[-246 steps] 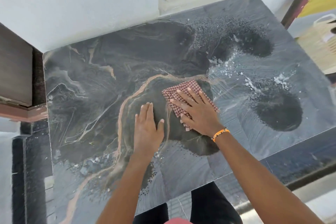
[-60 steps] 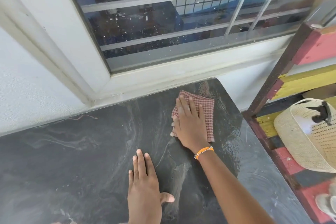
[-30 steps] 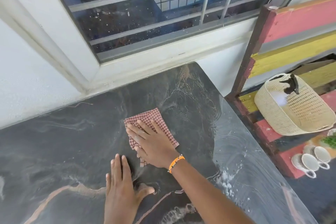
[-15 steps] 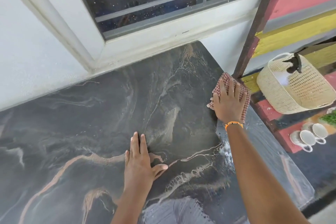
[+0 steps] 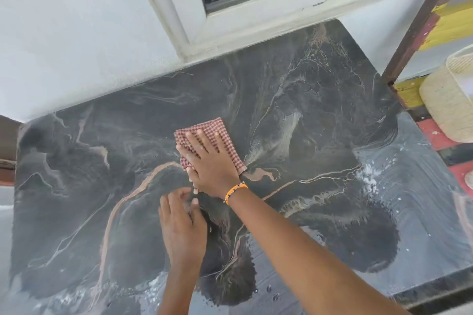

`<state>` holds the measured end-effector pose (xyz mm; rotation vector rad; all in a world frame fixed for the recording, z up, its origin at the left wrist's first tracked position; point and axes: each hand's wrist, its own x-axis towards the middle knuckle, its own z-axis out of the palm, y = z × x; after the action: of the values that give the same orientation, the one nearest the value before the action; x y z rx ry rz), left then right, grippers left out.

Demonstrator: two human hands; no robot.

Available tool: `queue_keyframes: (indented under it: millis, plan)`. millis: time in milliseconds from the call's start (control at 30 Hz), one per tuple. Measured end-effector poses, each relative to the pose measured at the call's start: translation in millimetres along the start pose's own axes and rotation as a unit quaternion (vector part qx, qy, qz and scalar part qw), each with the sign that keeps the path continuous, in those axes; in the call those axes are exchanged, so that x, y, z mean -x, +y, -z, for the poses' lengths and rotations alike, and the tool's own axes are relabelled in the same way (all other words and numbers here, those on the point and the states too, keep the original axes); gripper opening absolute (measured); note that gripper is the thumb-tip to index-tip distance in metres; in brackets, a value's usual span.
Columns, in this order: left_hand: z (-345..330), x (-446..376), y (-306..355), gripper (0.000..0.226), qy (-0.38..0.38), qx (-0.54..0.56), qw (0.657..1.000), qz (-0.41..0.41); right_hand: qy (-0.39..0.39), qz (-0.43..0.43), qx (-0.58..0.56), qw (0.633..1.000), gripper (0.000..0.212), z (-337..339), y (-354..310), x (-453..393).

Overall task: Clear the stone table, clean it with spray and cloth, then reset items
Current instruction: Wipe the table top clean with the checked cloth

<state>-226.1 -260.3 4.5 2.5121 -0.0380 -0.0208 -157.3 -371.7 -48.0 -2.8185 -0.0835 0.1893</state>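
The dark veined stone table point(image 5: 320, 115) fills the view, wet with foam streaks along its right and front parts. A folded red-and-white checked cloth point(image 5: 204, 129) lies near the table's middle. My right hand point(image 5: 212, 161), with an orange bracelet at the wrist, presses flat on the cloth, fingers spread. My left hand point(image 5: 183, 225) rests on the stone just in front of it, fingers slightly curled, holding nothing.
A white wall and window frame point(image 5: 230, 30) run along the table's far edge. At the right stands a red-and-yellow painted shelf point(image 5: 419, 25) with a woven cream basket point(image 5: 450, 100) on it. The table's front edge is at lower right.
My right hand has slid the cloth from the table's right edge back left to the middle. My left hand has curled its fingers a little. The view has tilted down.
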Motion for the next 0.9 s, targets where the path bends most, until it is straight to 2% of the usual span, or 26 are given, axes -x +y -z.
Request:
queue_keyframes:
  millis: [100,200,367,467,567,667,800,900]
  plan:
    - [1,6,1,0.014,0.002,0.029,1.000,-0.003,-0.010,0.078,0.045,0.996,0.057,-6,6,27]
    - [-8,14,14,0.014,-0.040,0.040,0.997,-0.043,0.014,0.056,0.056,0.997,0.055,3,50,61]
    - [-32,28,45,0.015,-0.157,0.013,0.980,-0.118,0.043,-0.132,0.071,0.988,0.053,38,173,120]
    - [-42,37,61,0.019,-0.197,0.013,0.969,-0.147,0.076,-0.274,0.069,0.956,0.053,57,244,156]
    - [-50,45,70,0.021,-0.210,0.008,0.962,-0.176,0.104,-0.386,0.044,0.916,0.052,68,286,182]
    - [-52,49,72,0.021,-0.213,0.003,0.958,-0.191,0.116,-0.430,0.039,0.894,0.053,68,291,199]
    - [-50,51,72,0.018,-0.206,0.008,0.958,-0.200,0.129,-0.471,0.025,0.872,0.055,51,257,220]
    - [-47,49,65,0.019,-0.203,0.021,0.964,-0.169,0.126,-0.443,0.006,0.888,0.057,37,209,206]
